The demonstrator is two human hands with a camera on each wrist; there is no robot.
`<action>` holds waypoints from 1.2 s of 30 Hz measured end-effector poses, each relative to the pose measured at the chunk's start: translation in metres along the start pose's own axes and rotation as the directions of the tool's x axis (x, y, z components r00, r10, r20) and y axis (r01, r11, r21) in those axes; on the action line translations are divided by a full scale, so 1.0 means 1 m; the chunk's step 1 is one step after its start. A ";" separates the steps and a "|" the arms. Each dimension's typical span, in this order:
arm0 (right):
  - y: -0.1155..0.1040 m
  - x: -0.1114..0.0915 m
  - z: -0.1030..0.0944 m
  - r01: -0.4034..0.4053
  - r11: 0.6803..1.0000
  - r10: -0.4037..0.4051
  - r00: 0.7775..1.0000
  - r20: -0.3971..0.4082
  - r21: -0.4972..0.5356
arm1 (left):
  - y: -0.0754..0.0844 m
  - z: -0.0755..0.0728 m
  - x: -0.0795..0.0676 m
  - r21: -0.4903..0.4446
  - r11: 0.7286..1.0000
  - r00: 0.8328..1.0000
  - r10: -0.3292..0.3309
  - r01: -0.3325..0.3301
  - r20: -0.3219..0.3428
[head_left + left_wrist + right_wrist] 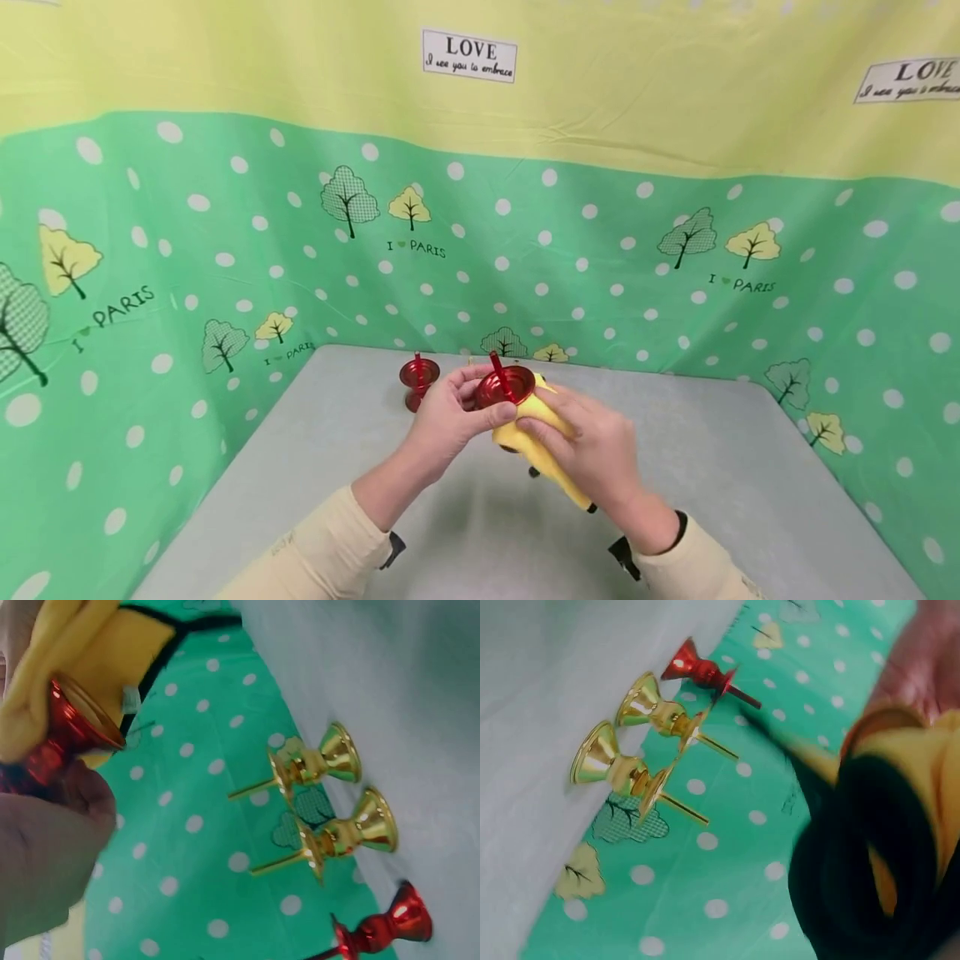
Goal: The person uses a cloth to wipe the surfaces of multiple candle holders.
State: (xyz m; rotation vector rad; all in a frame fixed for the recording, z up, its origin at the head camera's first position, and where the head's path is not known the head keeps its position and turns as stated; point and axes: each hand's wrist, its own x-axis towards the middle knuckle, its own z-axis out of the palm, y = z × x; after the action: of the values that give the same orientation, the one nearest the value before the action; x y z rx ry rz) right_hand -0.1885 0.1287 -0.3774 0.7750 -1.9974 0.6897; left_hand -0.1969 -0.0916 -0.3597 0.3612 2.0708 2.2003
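Note:
My left hand grips a shiny red candlestick by its dish, thumb on the near rim, with the spike pointing up. My right hand pinches a yellow cloth with black edging and presses it against the candlestick's right side. In the left wrist view, the candlestick's flared base shows beside the bunched cloth. Cloth folds hide most of the candlestick in the right wrist view.
A second red candlestick stands on the grey table, left of my hands. Two gold candlesticks, one nearer the red one and one farther off, stand in a row with it. A green and yellow printed curtain surrounds the table's back and sides.

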 end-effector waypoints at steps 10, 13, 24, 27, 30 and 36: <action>-0.002 -0.001 -0.002 -0.148 0.988 0.142 0.984 0.107 0.051 | -0.006 -0.004 0.004 -0.136 0.990 0.999 -0.036 0.037 0.007; -0.007 -0.003 0.003 0.031 0.991 -0.035 0.999 -0.028 -0.132 | -0.005 -0.001 0.002 -0.130 0.991 0.999 -0.033 0.032 -0.005; -0.005 0.001 0.002 0.138 0.989 -0.142 0.987 -0.077 -0.056 | 0.002 -0.008 -0.002 -0.012 1.000 0.997 -0.013 0.014 0.081; 0.004 0.002 -0.001 0.042 0.987 -0.044 0.999 0.013 0.153 | 0.004 -0.015 -0.002 -0.030 0.999 0.987 -0.010 0.015 0.161; 0.009 0.001 -0.002 -0.027 0.964 0.008 0.997 0.075 0.265 | 0.005 -0.020 -0.001 -0.019 1.000 0.974 -0.014 0.019 0.224; 0.005 -0.004 0.004 0.003 0.996 -0.002 1.000 -0.008 0.091 | 0.004 -0.016 -0.001 -0.094 0.994 0.986 -0.045 0.061 0.162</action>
State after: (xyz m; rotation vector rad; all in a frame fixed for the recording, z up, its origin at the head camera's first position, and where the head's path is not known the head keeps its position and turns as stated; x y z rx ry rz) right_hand -0.1920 0.1301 -0.3834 0.8272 -1.9689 0.7850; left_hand -0.1992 -0.1074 -0.3571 0.4518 1.8608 2.1568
